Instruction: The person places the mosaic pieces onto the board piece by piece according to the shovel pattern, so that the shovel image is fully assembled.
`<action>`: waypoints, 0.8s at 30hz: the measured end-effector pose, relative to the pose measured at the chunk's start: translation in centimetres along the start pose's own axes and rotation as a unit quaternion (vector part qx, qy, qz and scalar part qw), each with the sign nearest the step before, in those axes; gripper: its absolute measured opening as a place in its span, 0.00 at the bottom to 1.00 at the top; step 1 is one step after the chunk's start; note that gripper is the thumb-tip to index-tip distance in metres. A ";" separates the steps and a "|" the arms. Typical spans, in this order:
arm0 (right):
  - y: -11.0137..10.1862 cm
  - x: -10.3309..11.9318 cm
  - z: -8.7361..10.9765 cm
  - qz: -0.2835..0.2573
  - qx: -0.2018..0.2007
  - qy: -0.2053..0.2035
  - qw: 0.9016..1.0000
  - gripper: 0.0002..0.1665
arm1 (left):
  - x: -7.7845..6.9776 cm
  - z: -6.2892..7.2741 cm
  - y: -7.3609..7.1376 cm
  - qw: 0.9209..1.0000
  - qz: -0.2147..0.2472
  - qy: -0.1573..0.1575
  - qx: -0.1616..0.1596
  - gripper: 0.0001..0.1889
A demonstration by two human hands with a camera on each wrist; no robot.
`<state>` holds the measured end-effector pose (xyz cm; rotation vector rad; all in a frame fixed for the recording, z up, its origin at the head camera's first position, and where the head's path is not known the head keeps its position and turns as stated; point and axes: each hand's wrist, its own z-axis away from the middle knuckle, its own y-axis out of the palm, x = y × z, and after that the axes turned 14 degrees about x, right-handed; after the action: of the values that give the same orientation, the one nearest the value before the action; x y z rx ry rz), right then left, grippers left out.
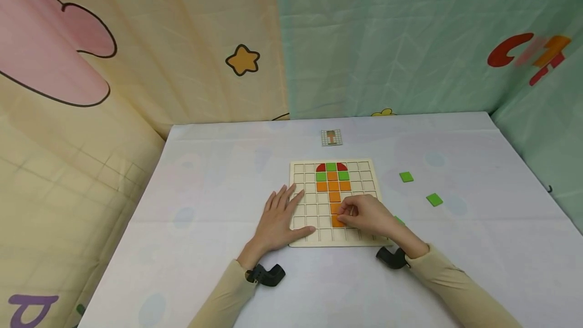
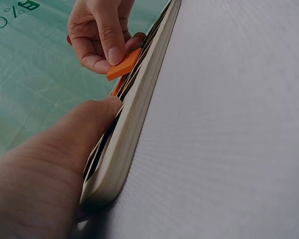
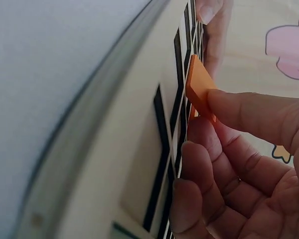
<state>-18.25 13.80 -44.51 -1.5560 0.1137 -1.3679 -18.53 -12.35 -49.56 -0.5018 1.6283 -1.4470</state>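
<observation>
A pale wooden grid board lies on the table. My left hand rests on its left side, fingers spread. Between thumb and fingers, my right hand pinches an orange square tile at the lower end of an orange tile column. In the left wrist view this tile is tilted over the board; whether it touches the grid cannot be told. At the column's top sit green tiles and two red rounded tiles, with orange tiles on either side lower down.
Loose green tiles lie right of the board, one partly hidden by the right forearm. A small card with a gridded picture lies beyond the board's far edge. Curtains hang behind the white-covered table.
</observation>
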 end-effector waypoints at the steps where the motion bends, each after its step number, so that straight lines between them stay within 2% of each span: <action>1: 0.0 0.0 0.0 0.001 0.000 0.001 1.000 0.06 | 0.0 0.0 0.0 1.000 -0.001 -0.002 0.002 0.47; 10: 0.2 0.0 -0.2 0.016 -0.005 0.030 0.999 0.08 | -0.1 0.0 -0.2 1.000 0.001 0.000 0.002 0.47; 18: 0.1 0.3 -0.1 0.036 -0.004 0.029 0.999 0.09 | -0.1 0.0 -0.3 1.000 -0.004 -0.002 0.004 0.47; 24: -1.2 -0.4 0.5 0.029 -0.023 0.035 0.999 0.05 | -0.2 0.1 -0.3 1.000 -0.001 -0.003 0.007 0.47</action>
<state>-18.62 14.96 -43.82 -1.5318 0.2326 -1.3830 -18.42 -12.33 -49.22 -0.4992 1.6125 -1.4555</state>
